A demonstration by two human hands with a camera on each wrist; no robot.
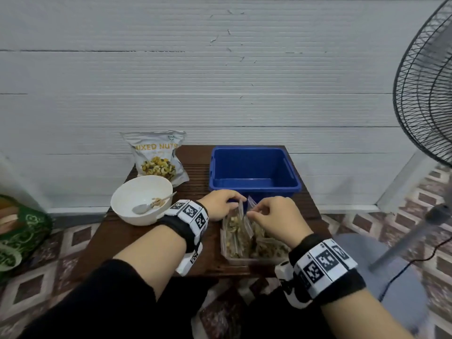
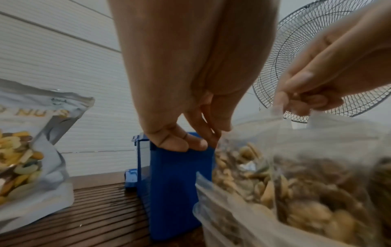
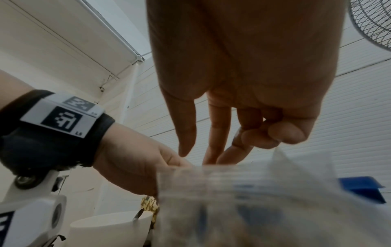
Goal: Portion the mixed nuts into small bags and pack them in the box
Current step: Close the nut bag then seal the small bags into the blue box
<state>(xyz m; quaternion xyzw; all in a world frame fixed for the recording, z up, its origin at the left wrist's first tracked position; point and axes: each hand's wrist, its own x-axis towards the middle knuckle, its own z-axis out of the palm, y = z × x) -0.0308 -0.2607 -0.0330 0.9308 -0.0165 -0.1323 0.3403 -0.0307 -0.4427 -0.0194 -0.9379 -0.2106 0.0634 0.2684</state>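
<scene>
Several small clear bags of nuts (image 1: pixel 236 237) stand in a clear tray (image 1: pixel 244 262) at the table's front right. My left hand (image 1: pixel 241 200) pinches the top edge of a small bag (image 2: pixel 243 160) at its left side. My right hand (image 1: pixel 252 212) pinches a bag top (image 3: pixel 281 160) just to the right, thumb against fingers. Whether both hands hold one bag or two neighbouring bags I cannot tell. Right behind the hands stands the blue box (image 1: pixel 254 172), with nothing visible inside. The big mixed nuts pouch (image 1: pixel 156 155) stands at the back left.
A white bowl (image 1: pixel 127 211) holding a spoon (image 1: pixel 146 206) and a few nut bits sits left of my left wrist. The dark slatted table (image 1: pixel 122 238) is small. A standing fan (image 1: pixel 425 106) is close on the right, a green bag (image 1: pixel 22 228) on the floor left.
</scene>
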